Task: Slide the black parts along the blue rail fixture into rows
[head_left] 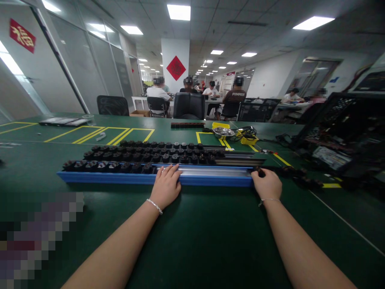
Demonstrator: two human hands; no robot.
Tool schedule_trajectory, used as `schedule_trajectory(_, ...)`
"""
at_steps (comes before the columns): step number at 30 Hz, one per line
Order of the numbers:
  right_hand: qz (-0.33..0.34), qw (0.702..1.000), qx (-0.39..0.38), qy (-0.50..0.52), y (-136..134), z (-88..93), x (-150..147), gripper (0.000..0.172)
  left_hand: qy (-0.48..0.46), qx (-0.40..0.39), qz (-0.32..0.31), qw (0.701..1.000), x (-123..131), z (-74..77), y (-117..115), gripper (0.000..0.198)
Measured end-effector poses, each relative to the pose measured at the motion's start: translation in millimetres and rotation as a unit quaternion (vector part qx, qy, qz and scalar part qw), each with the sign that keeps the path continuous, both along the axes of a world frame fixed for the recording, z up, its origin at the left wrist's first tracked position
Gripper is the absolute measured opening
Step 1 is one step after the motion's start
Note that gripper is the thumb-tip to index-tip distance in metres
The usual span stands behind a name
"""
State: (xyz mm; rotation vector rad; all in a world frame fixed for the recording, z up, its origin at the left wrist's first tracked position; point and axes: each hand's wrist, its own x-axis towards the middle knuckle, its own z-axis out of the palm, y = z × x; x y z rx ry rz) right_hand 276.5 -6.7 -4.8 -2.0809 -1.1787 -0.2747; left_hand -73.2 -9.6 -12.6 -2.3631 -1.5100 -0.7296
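A long blue channel strip (210,180) lies crosswise on the green table, its silvery inside bare along the right part. Black socket-like modules (113,167) fill its left part in a row. My left hand (167,184) rests on the strip just right of the last module, fingers stretched out over its edge. At the strip's right end, my right hand (267,184) is closed in a pinch on a small black module (260,172), mostly covered by the fingers. Behind the blue strip, more rails with black modules (156,157) lie parallel to it.
Loose black parts (300,176) lie right of my right hand. Farther back are a metal bowl (223,133), a yellow tray (221,125), coiled cables (247,131) and a dark strip (187,125). A large black equipment frame (345,132) stands at right. People sit at tables beyond.
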Motion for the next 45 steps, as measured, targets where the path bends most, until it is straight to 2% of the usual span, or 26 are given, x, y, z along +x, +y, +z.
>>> schedule_trajectory(11, -0.02, 0.999, 0.016, 0.022, 0.8, -3.2, 16.4, 0.039, -0.007, -0.004, -0.003, 1.0, -0.3, 1.7, -1.0, 0.036)
schedule_trajectory(29, -0.019, 0.999, 0.038, 0.004, 1.2, -4.1, 14.0, 0.038, -0.005, -0.001, 0.0, 1.0, -0.3, 1.8, -1.2, 0.03)
schedule_trajectory(42, -0.011, 1.0, 0.022, -0.017, 1.0, -2.5, 13.3, 0.037, 0.006, 0.001, 0.006, 1.0, 0.6, 1.9, 0.0, 0.023)
schedule_trajectory(45, -0.044, 0.999, 0.027, 0.004, 1.5, -3.0, 20.2, 0.036, 0.009, 0.0, 0.01, 1.0, 0.2, 1.6, 0.0, 0.023)
